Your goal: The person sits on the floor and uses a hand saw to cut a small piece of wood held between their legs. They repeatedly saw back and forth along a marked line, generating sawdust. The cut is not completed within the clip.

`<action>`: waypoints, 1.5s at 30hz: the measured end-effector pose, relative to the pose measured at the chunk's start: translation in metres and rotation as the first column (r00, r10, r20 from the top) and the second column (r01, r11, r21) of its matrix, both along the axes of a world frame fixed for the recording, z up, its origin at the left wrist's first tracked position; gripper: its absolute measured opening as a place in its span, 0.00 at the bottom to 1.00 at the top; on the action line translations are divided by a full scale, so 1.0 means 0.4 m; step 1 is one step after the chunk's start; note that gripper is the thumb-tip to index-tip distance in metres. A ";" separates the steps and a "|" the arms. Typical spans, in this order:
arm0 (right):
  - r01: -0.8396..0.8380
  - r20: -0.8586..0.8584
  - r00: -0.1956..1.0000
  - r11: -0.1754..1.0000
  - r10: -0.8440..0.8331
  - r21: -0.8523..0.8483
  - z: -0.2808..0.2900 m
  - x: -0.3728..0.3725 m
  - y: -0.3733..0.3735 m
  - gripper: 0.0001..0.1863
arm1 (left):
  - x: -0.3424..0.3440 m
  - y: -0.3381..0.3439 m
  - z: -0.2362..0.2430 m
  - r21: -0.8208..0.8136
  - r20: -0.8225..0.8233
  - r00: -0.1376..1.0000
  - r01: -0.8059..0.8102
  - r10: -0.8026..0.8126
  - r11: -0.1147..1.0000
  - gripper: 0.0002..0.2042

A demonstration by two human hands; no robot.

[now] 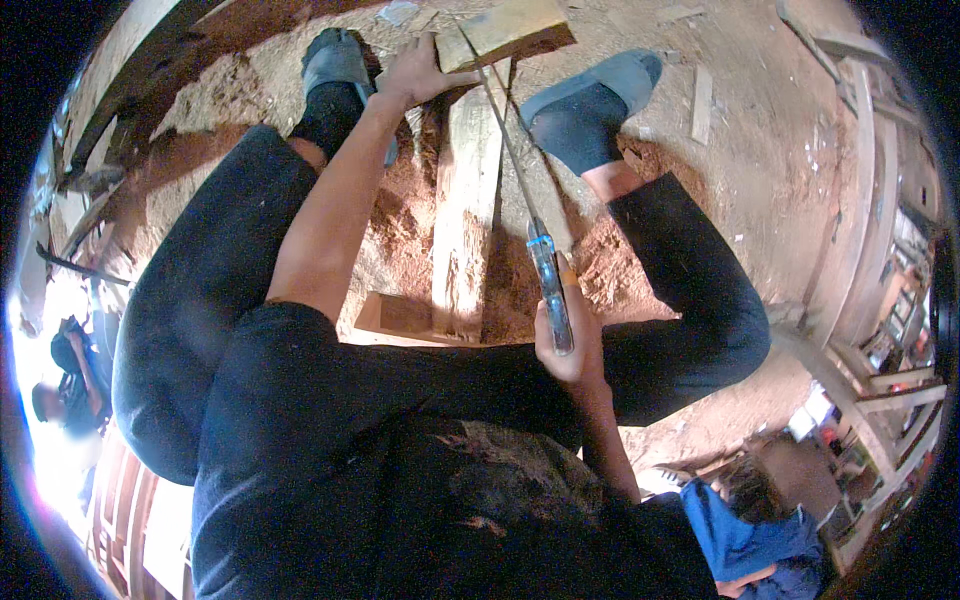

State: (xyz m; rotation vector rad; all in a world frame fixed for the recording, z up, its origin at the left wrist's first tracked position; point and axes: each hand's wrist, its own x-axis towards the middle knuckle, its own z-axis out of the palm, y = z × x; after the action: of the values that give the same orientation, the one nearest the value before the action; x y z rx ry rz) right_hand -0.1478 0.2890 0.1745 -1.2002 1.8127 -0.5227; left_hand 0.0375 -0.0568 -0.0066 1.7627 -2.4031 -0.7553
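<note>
Sitting low with legs bent, person wears black T-shirt with a faded chest print, plus black trousers. Right hand, nearest the body, has its fingers wrapped around the handle of a long, narrow-bladed saw, blue and dark at the grip. Thin, dark metal blade slants away up and left, over the work. Below it, a pale, rough wooden beam lies lengthwise between the legs; a small, boxy light-wood offcut sits beside its near end. Reddish-brown sawdust heaped both sides of the beam. Feet farther out, one each side, in dark socks and grey-blue sandals: left foot, right foot. Left hand is between them, spread wide, thumb stretched sideways right up by the blade; what its palm rests on is hidden. Thick, squared light-brown wooden block lies at the far end of the beam, just right of that hand; blade reaches its left end, can't tell if it has cut in. Thin pale wood strip on the dirt floor past the right foot. Out at the rim: someone in a blue top lower right, timber framing right, another person left, washed out by glare.
</note>
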 end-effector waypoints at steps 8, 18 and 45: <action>-0.050 -0.058 0.997 0.998 0.052 0.036 -0.027 0.000 -0.113 0.26 | 0.009 0.023 -0.051 -0.217 -0.097 0.993 -0.087 0.067 0.972 0.32; -0.170 -0.147 0.971 0.977 0.188 0.130 -0.005 -0.012 -0.142 0.22 | -0.054 -0.022 -0.030 0.028 -0.060 0.876 -0.478 0.479 0.878 0.28; 0.037 0.029 0.999 0.995 -0.039 0.093 -0.038 -0.002 -0.133 0.27 | -0.052 -0.006 -0.003 -0.048 -0.133 0.872 -0.480 0.471 0.876 0.26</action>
State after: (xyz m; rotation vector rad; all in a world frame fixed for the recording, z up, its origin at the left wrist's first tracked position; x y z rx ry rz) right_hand -0.1487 0.2357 0.1593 -1.0918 1.8169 -0.4711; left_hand 0.0166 -0.0593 -0.0076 2.0849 -1.7751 -0.6620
